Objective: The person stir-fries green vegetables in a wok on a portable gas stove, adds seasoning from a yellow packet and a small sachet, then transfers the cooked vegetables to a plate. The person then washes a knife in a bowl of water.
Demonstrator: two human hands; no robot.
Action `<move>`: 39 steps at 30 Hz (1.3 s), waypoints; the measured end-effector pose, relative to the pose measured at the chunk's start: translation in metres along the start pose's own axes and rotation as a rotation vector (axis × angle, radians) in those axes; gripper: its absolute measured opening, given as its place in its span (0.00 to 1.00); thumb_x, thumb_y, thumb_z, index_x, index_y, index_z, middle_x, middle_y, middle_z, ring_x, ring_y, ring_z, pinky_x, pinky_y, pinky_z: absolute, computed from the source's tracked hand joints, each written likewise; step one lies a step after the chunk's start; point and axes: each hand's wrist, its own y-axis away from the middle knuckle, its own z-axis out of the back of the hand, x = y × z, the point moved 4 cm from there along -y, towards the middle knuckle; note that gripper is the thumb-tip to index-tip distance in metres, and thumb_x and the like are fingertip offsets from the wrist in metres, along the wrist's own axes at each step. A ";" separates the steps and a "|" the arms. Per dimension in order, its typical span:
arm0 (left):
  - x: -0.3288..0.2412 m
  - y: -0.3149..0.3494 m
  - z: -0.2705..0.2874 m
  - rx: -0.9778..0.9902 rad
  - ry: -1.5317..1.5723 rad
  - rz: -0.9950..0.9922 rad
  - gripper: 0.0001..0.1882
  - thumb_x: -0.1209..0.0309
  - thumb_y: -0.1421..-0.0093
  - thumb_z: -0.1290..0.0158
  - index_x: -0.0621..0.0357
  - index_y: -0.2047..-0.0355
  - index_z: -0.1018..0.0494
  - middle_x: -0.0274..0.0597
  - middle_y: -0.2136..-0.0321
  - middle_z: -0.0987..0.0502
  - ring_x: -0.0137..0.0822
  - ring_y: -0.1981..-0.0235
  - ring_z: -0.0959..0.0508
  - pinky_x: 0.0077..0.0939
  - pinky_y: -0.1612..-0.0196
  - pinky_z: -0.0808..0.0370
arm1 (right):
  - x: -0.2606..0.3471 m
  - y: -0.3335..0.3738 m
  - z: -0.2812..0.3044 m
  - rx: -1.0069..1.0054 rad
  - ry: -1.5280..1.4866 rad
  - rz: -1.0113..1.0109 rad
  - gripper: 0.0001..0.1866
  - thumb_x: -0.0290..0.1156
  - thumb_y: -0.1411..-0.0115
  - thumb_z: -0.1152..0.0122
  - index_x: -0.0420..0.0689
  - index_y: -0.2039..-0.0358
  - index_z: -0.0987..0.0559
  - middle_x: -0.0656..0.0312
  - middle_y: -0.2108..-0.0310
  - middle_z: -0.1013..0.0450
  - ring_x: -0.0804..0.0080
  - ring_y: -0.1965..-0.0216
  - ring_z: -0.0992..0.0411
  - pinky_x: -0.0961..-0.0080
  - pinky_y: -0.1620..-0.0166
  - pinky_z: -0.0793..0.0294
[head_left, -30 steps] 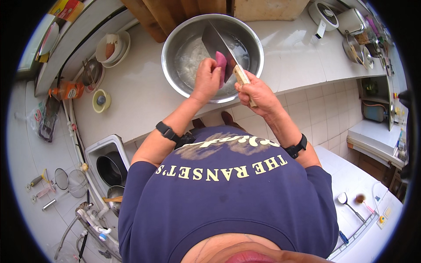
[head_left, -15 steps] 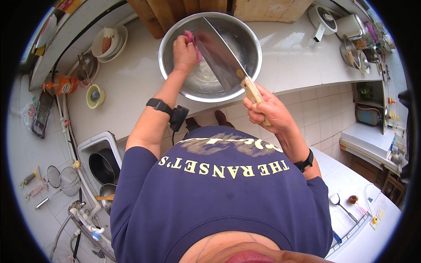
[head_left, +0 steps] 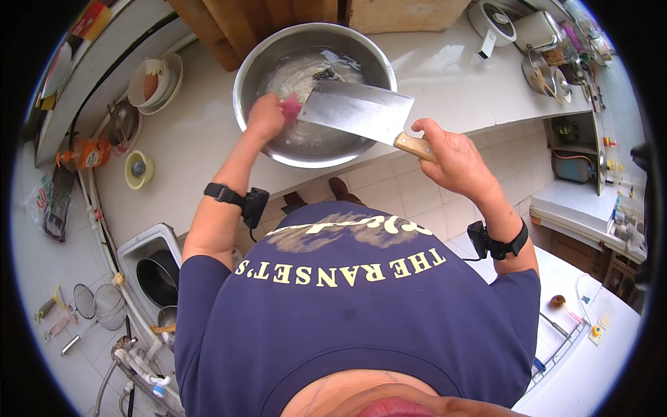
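A large metal basin (head_left: 375, 73) stands on the white counter with water in its bottom. Over its near side lies a cleaver (head_left: 358, 110), broad flat of the blade turned up, its tip end toward the left. My right hand (head_left: 455, 160) is wrapped round the wooden handle just beyond the basin's right rim. Inside the basin's left side, my left hand (head_left: 267, 117) pinches a pink cloth (head_left: 290, 108) against or close beside the blade's end; contact is hard to tell. Past the blade a dark patch (head_left: 325, 74) shows in the water, too unclear to name.
Wooden boards (head_left: 243, 28) lean behind the basin. White bowls (head_left: 154, 83) and a small yellow cup (head_left: 139, 169) are at the left. A white-handled pot (head_left: 492, 28) stands far right. Below left, a sink (head_left: 167, 236) holds a black pot (head_left: 158, 278).
The cleaver has swung from a steep slant to nearly level, its flat now facing up. My right hand has moved right and slightly up; my left hand with the cloth has come nearer and left.
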 end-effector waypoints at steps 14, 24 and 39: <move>-0.148 0.061 0.005 -0.189 0.393 -0.593 0.07 0.75 0.44 0.50 0.61 0.65 0.33 0.53 0.65 0.31 0.54 0.62 0.29 0.45 0.58 0.31 | 0.033 -0.048 -0.020 0.001 0.320 0.242 0.15 0.21 0.53 0.44 0.44 0.65 0.35 0.57 0.77 0.27 0.54 0.76 0.26 0.61 0.76 0.29; -0.132 0.023 -0.004 -0.356 0.162 -0.548 0.07 0.75 0.45 0.51 0.57 0.65 0.31 0.51 0.65 0.30 0.54 0.61 0.28 0.46 0.59 0.29 | 0.044 -0.039 -0.014 -0.084 0.365 0.326 0.11 0.20 0.51 0.46 0.46 0.68 0.33 0.60 0.79 0.31 0.58 0.79 0.29 0.64 0.77 0.31; -0.067 0.023 0.007 -0.297 0.143 -0.453 0.05 0.77 0.43 0.53 0.61 0.65 0.33 0.59 0.65 0.30 0.59 0.63 0.30 0.50 0.59 0.31 | 0.027 -0.021 -0.003 -0.112 0.472 0.229 0.11 0.22 0.51 0.43 0.45 0.66 0.33 0.61 0.80 0.30 0.62 0.78 0.27 0.68 0.75 0.29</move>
